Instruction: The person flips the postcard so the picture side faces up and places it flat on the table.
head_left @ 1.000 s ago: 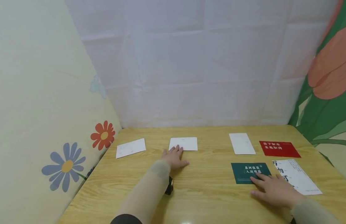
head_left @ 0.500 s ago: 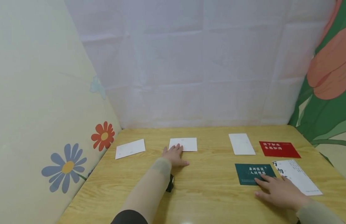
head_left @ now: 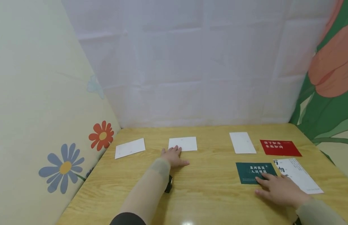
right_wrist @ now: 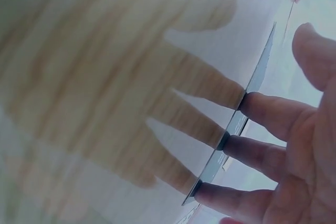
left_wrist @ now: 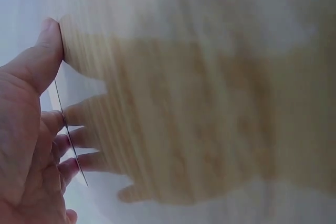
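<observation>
- Along the left edge of the wood-grain desk (head_left: 213,197), we see a cream wall (head_left: 30,87) printed with a blue flower (head_left: 65,167) and a red flower (head_left: 102,135).
- Near the desk's far left corner, we find a slanted white card (head_left: 130,148) lying flat.
- Left of centre, a person's left hand (head_left: 174,157) reaches forward with its fingers spread. We see its grip released, fingertips at the near side of a sideways white card (head_left: 186,143).
- That card lies near the far edge; beyond it we see a creased white cloth (head_left: 191,62).
- Right of centre, near the far edge, we have a lengthwise white card (head_left: 243,143).
- Closer to us, in the desk's right half, lies a teal card (head_left: 248,175) with white Chinese characters.
- Toward the far right corner, we see a red card (head_left: 285,149), also lettered in white.
- A right hand (head_left: 284,189) rests straight fingers on the teal card, grasping nothing, as we see from its wrist view.
- Just beside the teal card, toward the right edge, we have a black-lettered white card (head_left: 299,175), partly hidden by that hand.
- Farthest right, we see a pink tulip print (head_left: 335,64).
</observation>
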The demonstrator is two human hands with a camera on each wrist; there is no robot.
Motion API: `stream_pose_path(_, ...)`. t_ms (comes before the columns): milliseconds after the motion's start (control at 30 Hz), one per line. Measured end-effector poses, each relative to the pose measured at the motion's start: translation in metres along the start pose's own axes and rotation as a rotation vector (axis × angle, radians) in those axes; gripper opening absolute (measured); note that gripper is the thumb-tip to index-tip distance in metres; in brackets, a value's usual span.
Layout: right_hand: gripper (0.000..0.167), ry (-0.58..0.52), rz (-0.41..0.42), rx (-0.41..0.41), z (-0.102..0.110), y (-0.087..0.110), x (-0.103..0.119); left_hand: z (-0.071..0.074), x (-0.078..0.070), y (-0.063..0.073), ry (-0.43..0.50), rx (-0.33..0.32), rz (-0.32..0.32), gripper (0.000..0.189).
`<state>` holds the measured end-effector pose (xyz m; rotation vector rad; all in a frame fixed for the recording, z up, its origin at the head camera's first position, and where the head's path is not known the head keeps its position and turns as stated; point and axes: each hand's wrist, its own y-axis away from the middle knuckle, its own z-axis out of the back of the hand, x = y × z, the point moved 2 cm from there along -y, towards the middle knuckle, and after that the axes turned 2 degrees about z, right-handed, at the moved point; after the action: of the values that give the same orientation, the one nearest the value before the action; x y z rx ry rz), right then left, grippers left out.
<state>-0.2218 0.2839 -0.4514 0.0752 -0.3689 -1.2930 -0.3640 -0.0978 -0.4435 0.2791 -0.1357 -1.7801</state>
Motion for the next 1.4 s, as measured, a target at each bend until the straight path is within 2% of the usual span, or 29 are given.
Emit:
stream_pose_path(100,0.074,0.001,0.002,0.001,0.001,-0.001,0.000,-0.001,-0.001,0.002,-0.024,-0.014,-0.006,0.090)
stream_pose_path(400,0.073,-0.013,-0.011,0.011,0.001,-0.002,0.000,-0.004,-0.008,0.019,-0.088,-0.034,-0.060,0.076)
stream_pose_path(667,0.072,-0.024,-0.016,0.018,0.003,-0.003,0.001,-0.010,-0.015,0.042,-0.169,-0.042,-0.138,0.076)
stream_pose_path(1067,0.066,-0.013,0.013,-0.006,0.006,-0.007,0.003,-0.020,-0.020,0.069,-0.168,-0.032,-0.214,0.080)
stream_pose_path(1400,0.066,-0.020,0.006,-0.026,0.011,-0.011,0.005,-0.019,-0.032,0.097,-0.152,0.001,-0.251,0.076)
